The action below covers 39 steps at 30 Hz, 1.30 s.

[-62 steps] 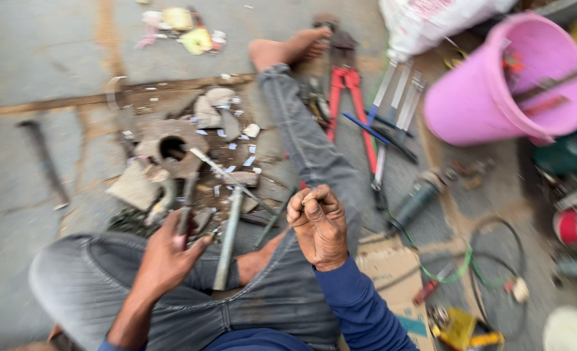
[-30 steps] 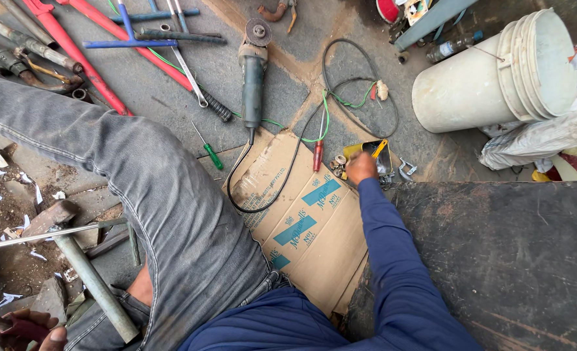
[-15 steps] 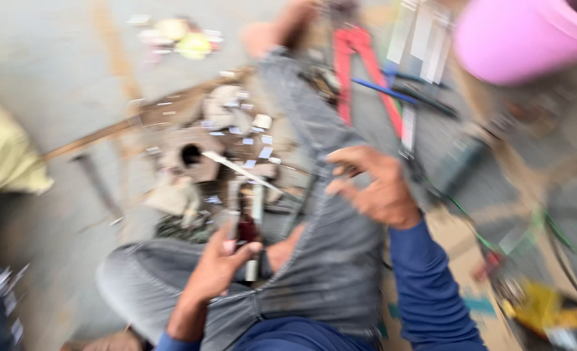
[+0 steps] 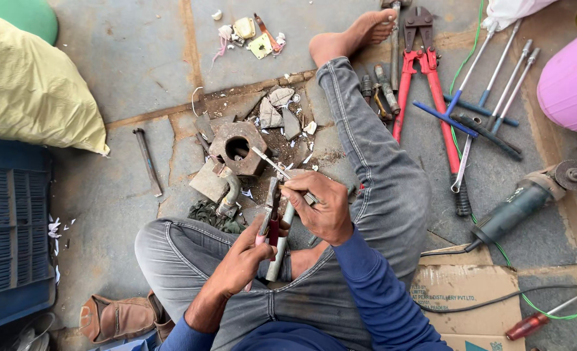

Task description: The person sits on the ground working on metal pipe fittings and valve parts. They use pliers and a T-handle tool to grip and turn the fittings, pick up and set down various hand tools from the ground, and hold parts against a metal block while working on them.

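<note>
While sitting on the floor, clamped left hand (image 4: 246,257) around red-handled steel pliers (image 4: 272,220), fingers wrapped tight on the grips, nose pointing up. Pinched thin silvery metal strip (image 4: 268,162) between right hand (image 4: 321,208) thumb and fingertips, just beside the pliers' nose; couldn't tell whether touching.

Ran that strip back to the rusty square metal block with the round hole (image 4: 238,148), far end resting at its rim. Kept white plastic pipe (image 4: 277,250) below the block, under both hands, across the lap. Left dark steel chisel (image 4: 147,161) to the block's left, red long-handled bolt cutters (image 4: 425,84) well to its right, grey-green angle grinder (image 4: 529,195) farther right again.

Judged a slip the main risk: with so narrow a strip and fingertips so close to the nose, could skid off under a hard squeeze and nip or cut skin. Might also catch the bare foot on sharp rubble around the block.
</note>
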Each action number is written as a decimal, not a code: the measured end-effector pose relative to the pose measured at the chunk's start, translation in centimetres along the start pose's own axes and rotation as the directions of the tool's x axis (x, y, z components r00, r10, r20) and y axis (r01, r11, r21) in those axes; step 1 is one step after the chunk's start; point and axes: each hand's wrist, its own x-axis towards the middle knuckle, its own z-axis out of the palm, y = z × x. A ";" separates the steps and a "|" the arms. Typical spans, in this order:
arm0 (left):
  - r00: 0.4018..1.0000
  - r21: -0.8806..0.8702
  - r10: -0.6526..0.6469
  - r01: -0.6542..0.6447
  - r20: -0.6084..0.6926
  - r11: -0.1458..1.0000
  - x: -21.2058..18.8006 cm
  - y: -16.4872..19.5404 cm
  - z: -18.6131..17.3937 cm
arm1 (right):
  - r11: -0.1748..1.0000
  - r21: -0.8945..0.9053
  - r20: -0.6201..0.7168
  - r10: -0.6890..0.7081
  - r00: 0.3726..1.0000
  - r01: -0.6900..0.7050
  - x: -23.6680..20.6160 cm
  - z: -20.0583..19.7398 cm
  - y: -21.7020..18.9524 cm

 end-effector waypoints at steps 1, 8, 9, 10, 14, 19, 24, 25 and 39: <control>0.999 0.086 0.044 -0.043 -0.011 0.995 0.2 0.1 0.1 | 0.999 0.026 -0.021 0.033 0.999 -0.032 -0.3 0.0 0.3; 0.954 0.414 0.293 -0.239 -0.070 0.879 1.0 -0.1 0.4 | 0.994 -0.112 -0.116 -0.003 0.993 -0.010 -1.7 0.4 1.6; 0.946 0.400 0.320 -0.275 -0.049 0.875 1.0 -0.2 0.2 | 0.995 -0.087 -0.123 0.035 0.992 -0.046 -1.8 0.6 1.8; 0.938 0.385 0.346 -0.309 -0.028 0.870 1.1 -0.4 0.1 | 0.995 -0.062 -0.129 0.076 0.989 -0.084 -2.0 0.7 2.1; 0.917 0.403 0.397 -0.345 -0.050 0.848 1.6 -1.7 -0.3 | 0.999 -0.028 -0.155 0.040 0.987 -0.045 -2.5 0.9 3.3; 0.908 0.571 0.344 -0.154 -0.241 0.806 2.1 -3.2 -1.6 | 0.963 0.185 -0.171 0.226 0.959 -0.194 -3.2 0.4 4.5; 0.916 0.451 0.281 -0.130 -0.286 0.883 1.0 -3.2 -2.3 | 0.540 0.793 0.028 0.431 0.902 -0.283 -3.3 1.0 5.1; 0.929 0.373 0.187 -0.058 -0.318 0.926 0.8 -3.1 -2.2 | 0.470 0.836 0.064 0.428 0.902 -0.283 -3.4 1.1 5.2; 0.966 -0.078 0.093 -0.115 -0.242 0.990 1.2 -1.1 -0.5 | 0.559 0.783 0.054 0.377 0.925 -0.274 -4.6 1.6 7.1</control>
